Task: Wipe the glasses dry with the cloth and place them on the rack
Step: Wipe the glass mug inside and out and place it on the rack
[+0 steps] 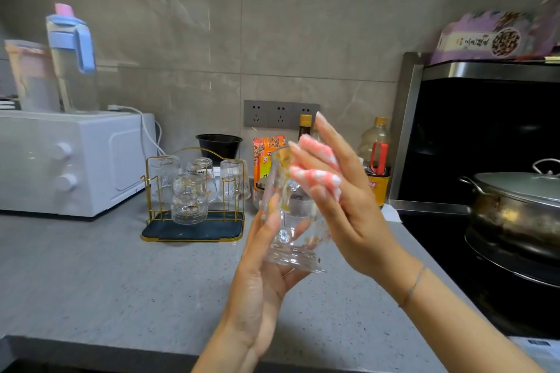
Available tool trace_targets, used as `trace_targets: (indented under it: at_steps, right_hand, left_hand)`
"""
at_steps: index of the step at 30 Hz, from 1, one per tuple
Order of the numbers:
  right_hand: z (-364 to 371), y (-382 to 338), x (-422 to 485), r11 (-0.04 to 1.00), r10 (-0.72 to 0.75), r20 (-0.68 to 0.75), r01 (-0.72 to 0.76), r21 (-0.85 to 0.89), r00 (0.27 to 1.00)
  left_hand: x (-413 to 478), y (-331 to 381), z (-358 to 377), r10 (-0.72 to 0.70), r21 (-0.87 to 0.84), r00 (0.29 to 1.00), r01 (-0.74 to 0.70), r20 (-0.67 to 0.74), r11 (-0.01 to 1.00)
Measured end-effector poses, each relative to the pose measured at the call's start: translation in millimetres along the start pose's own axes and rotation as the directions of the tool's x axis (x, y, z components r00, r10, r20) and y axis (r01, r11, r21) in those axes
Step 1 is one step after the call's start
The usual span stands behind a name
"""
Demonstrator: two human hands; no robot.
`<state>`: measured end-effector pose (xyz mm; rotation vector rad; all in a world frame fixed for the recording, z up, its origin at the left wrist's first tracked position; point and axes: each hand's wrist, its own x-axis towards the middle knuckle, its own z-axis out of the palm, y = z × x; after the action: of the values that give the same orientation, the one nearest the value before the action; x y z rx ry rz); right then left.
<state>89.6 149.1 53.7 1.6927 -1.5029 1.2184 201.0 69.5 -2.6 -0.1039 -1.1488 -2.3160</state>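
Head view: grey speckled countertop (pixel 106 281), grey tiled wall. Its front edge is near me, with open counter up to the rack (pixel 194 233). Four upturned glasses (pixel 189 200) on the rack. My left hand (pixel 260 281) grips one glass (pixel 288 221) above the counter, right of the rack. My right hand (pixel 348 206) pinches the cloth (pixel 316 174) between near-straight fingers at the glass's rim. One lidded pot (pixel 515 200) on the right.

Grey marbled tile wall (pixel 272 24) spanning back, catching soft glare at upper left. Speckled grey stone countertop (pixel 106 275) running below. White microwave oven (pixel 75 160) sitting at left against wall. Grey three-gang socket panel (pixel 280 115) sitting mid-wall. Black glass hob (pixel 439 230) lying at right, steel-edged black panel (pixel 485 130) rising behind it.
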Motion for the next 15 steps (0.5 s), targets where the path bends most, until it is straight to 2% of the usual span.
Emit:
trace_targets:
  at_steps: [3,7,10,12,15]
  right_hand:
    - [11.0,-6.8,-22.1,0.992,-0.083,0.065,0.088,-0.086,0.994]
    - [19.5,-14.1,-43.9,0.983,-0.15,0.13,0.162,-0.086,0.98]
    - [10.4,-14.1,-31.5,0.956,-0.206,0.173,0.236,-0.175,0.963]
    - [5.2,-14.6,-19.2,0.954,-0.201,0.16,0.231,-0.194,0.966]
    - [-4.9,-8.7,-1.0,0.967,-0.121,0.092,0.138,-0.214,0.988]
  left_hand:
    - [-0.6,3.6,3.1,0.019,-0.097,1.0,-0.016,0.025,0.995]
    - [-5.7,6.6,3.0,0.043,-0.162,0.999,-0.037,0.033,0.986]
    - [-6.0,6.7,1.9,0.009,-0.218,0.993,0.017,0.12,0.976]
    - [-3.7,6.0,-0.5,-0.022,-0.208,0.991,0.05,0.134,0.977]
    - [-3.0,6.5,-4.1,-0.086,-0.149,0.991,0.1,0.098,0.984]
